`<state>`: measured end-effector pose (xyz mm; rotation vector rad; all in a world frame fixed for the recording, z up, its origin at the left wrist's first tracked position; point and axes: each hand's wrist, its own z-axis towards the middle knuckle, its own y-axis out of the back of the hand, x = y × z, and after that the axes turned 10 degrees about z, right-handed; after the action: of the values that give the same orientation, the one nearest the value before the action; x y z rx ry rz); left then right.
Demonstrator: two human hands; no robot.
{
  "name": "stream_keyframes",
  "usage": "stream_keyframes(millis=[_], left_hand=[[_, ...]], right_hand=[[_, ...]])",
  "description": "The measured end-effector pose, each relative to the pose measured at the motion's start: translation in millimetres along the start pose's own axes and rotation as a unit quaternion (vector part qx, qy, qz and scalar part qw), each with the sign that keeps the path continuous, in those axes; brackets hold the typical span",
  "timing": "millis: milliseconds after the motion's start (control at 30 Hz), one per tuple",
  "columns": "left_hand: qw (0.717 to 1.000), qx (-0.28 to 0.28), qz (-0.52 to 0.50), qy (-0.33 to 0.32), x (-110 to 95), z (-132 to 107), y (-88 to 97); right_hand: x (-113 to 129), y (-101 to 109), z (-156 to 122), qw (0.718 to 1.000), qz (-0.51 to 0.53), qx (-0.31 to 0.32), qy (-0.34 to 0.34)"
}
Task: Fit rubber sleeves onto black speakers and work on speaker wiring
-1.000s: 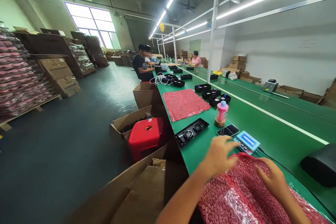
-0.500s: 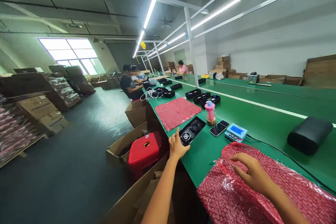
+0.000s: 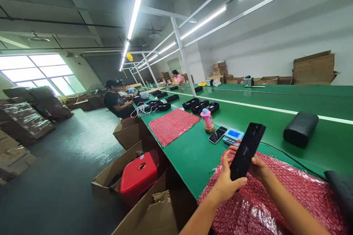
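Observation:
A long black panel (image 3: 246,151) is raised above the pink bubble wrap (image 3: 292,187), tilted, its dark face towards me. My left hand (image 3: 224,181) wraps around its lower left side, thumb across the near end. On the right edge, my right hand (image 3: 259,167) grips the same panel, its fingers partly hidden behind it. Just beyond lies a light blue device with a lit screen (image 3: 234,136), partly covered by the left fingers. A phone (image 3: 217,134) rests beside that device, and a jar with a pink top (image 3: 207,122) stands behind the phone.
A flat pink bubble-wrap sheet (image 3: 173,125) lies farther along the green table (image 3: 182,165). Several open black housings (image 3: 197,105) stand beyond it. A black rounded case (image 3: 300,128) is at right. A red stool (image 3: 140,174) and cardboard boxes sit left of the table edge. Co-workers (image 3: 117,99) sit farther back.
The black panel has been lifted off the table and brought right, over the nearer bubble wrap. My right hand has come off the wrap onto the panel. The view has swung right.

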<state>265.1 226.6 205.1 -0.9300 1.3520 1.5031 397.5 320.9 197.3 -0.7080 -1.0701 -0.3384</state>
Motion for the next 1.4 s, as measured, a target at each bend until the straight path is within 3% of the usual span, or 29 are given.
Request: stream_keyframes(millis=[67, 200, 333, 467, 600, 800, 967, 1067, 1167, 1200, 1233, 1300, 1333, 1400], left_hand=[[1.000, 0.006, 0.006, -0.014, 3.0, 13.5, -6.4], [0.999, -0.036, 0.015, 0.008, 3.1, 56.2, -12.1], [0.996, -0.065, 0.057, -0.006, 10.3, 92.5, -37.6], [0.990, -0.068, 0.120, -0.034, 33.9, 99.8, -67.5], [0.987, -0.045, 0.147, -0.054, 54.8, 99.0, -73.1], [0.989, -0.040, 0.136, -0.029, 60.6, 111.7, -60.2], [0.994, -0.058, 0.094, -0.005, 57.5, 127.7, -53.3], [0.996, -0.048, 0.080, -0.005, 56.8, 131.0, -52.8], [0.996, -0.029, 0.082, -0.005, 55.7, 127.0, -53.1], [0.996, -0.024, 0.086, -0.002, 55.3, 125.5, -53.2], [0.996, -0.020, 0.092, 0.002, 54.9, 124.4, -53.2], [0.995, -0.010, 0.103, 0.005, 54.2, 123.4, -53.2], [0.994, -0.005, 0.108, 0.005, 53.7, 123.3, -53.2], [0.993, 0.005, 0.114, 0.004, 52.6, 123.3, -53.2]], right_hand=[[0.3, 13.3, -1.7, 1.000, 0.006, -0.022, -0.019], [-4.1, 49.3, -6.6, 0.995, 0.006, -0.095, -0.043], [-7.7, 85.7, -10.6, 0.983, 0.004, -0.181, -0.024], [-9.7, 106.0, -5.8, 0.971, -0.014, -0.238, 0.001], [-14.4, 110.0, 2.7, 0.970, -0.008, -0.243, -0.011], [-5.2, 95.9, 5.6, 0.963, 0.023, -0.263, -0.047], [37.2, 66.2, -1.2, 0.949, -0.031, -0.303, -0.077], [77.4, 32.4, -29.3, 0.936, -0.111, -0.322, -0.094], [121.9, -13.9, -81.0, 0.910, -0.216, -0.344, -0.084], [135.5, -27.7, -100.6, 0.889, -0.271, -0.360, -0.079], [147.5, -39.0, -119.9, 0.833, -0.395, -0.376, -0.094], [165.5, -50.3, -155.9, 0.705, -0.544, -0.428, -0.153], [171.6, -49.7, -172.0, 0.639, -0.590, -0.449, -0.205], [179.0, -37.9, -199.4, 0.538, -0.623, -0.476, -0.310]])
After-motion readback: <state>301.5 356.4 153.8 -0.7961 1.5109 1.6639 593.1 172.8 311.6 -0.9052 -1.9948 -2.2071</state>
